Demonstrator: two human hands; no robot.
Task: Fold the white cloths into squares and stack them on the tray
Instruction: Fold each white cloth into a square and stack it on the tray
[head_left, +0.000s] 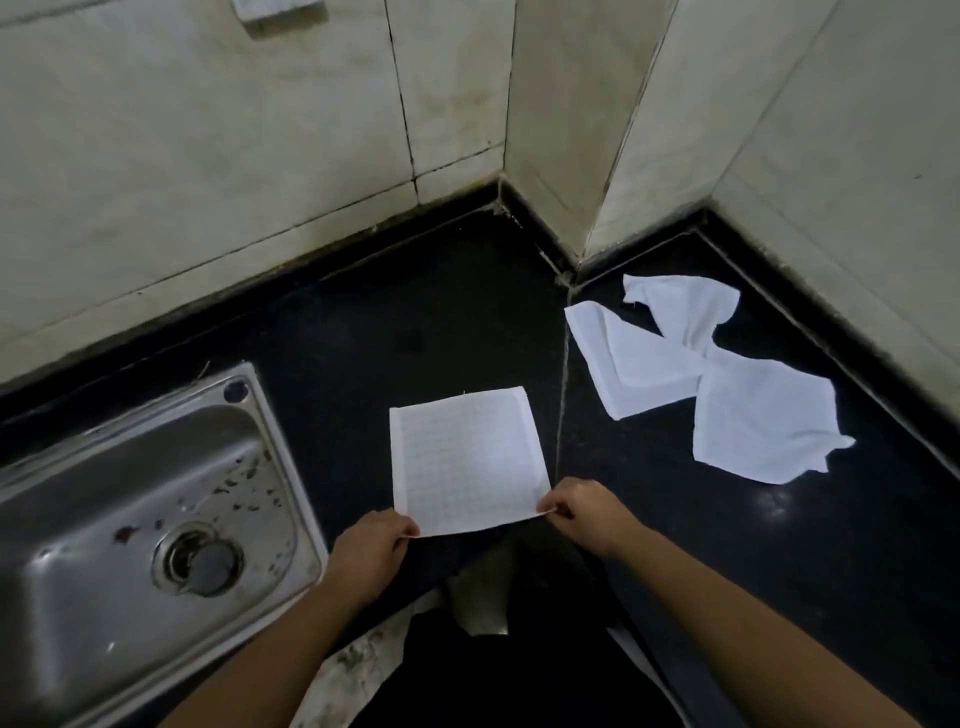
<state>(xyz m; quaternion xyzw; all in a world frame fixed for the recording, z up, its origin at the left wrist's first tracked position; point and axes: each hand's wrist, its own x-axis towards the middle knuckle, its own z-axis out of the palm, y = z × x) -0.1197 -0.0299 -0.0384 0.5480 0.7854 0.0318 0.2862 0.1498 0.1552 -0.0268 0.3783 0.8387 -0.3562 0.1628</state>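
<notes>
While left grip (371, 545) and right grip (587, 514) each pinch a near corner of the flat white waffle-weave cloth (467, 460) at the front edge of the black stone bench (415, 322), it looks light and limp, so fold from corners.

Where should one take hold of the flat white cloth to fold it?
By its two near corners, coming from the person's side. The flat cloth lies spread on the dark counter, so only its edges offer a pinch; the left hand and right hand pinch those corners now.
</notes>
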